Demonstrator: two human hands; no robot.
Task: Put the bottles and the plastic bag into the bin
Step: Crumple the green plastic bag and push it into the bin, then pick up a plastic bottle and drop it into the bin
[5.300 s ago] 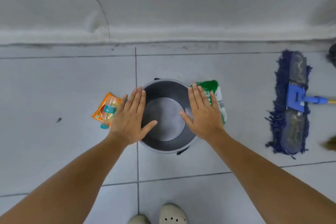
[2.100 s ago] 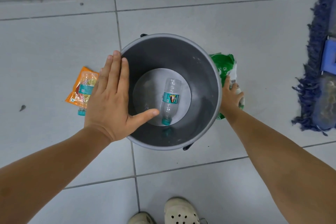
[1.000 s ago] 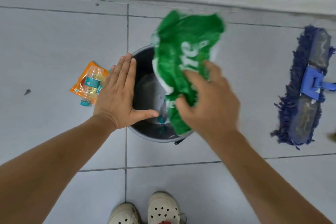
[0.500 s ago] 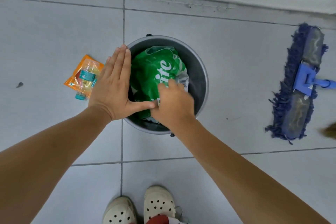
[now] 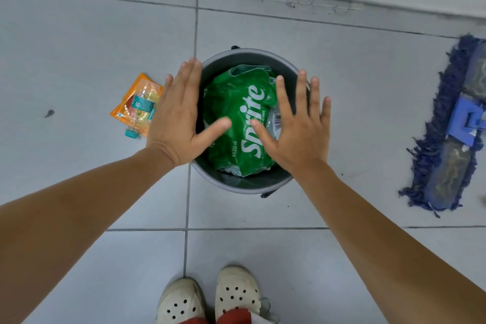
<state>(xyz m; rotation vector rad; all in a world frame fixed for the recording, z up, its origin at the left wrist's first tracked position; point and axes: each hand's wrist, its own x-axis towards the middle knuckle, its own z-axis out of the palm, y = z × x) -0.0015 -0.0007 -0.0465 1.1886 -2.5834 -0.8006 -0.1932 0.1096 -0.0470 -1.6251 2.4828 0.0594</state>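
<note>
**Desk:** What has changed since half a second ago?

**Photographer:** The right hand point(image 5: 297, 134) has let go of the green plastic bag point(image 5: 236, 123) and drawn back. Its fingers point(image 5: 302, 97) are now spread flat, palm down, holding nothing, over the right side of the grey bin point(image 5: 236, 184). Whether they touch the rim I cannot tell.

**Desk:** And the other hand?

**Photographer:** The left hand point(image 5: 178, 118) stays where it was, over the bin's left rim. Its fingers point(image 5: 189, 81) lie straight and close together, thumb reaching out over the bag, gripping nothing.

**Desk:** Where is the bag?

**Photographer:** Inside the bin, crumpled and filling most of the opening. Its long axis runs near to far, the white lettering reading from the near end toward the far end. The bottle seen earlier at the bottom is now hidden.

**Desk:** Anything left outside?

**Photographer:** One small bottle point(image 5: 139, 110) lying on an orange packet point(image 5: 123, 110) on the tiled floor point(image 5: 79, 47), just left of the left hand, its teal cap pointing to the near side. A blue mop head point(image 5: 452, 139) lies well apart at the right; pale clogs point(image 5: 210, 297) show at the near edge.
</note>
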